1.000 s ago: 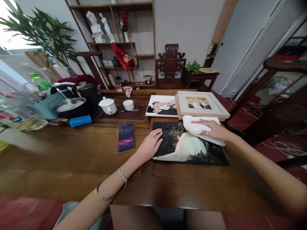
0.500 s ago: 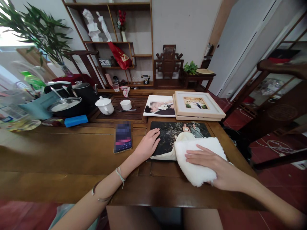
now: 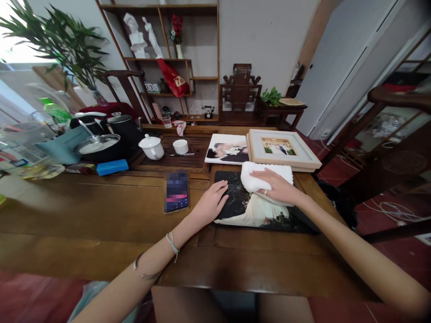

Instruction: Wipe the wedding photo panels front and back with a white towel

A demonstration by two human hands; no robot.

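A dark wedding photo panel (image 3: 262,215) lies flat on the wooden table (image 3: 101,215). My left hand (image 3: 212,202) rests on the panel's left edge, fingers stretched flat, holding nothing. My right hand (image 3: 278,186) presses a folded white cloth (image 3: 259,177) onto the panel's far part, fingers laid over the cloth. A ring shows on one finger.
Beyond the panel lie a second photo print (image 3: 227,149) and a stack of white picture frames (image 3: 283,148). A phone (image 3: 176,190) lies left of my left hand. A tea tray with teapot (image 3: 151,147) and cup (image 3: 181,146), pots (image 3: 97,147) and a blue box (image 3: 112,167) stand at the left.
My right hand has slid the cloth from the panel's near right corner back up to its far edge. My left hand has stayed on the panel's left edge.
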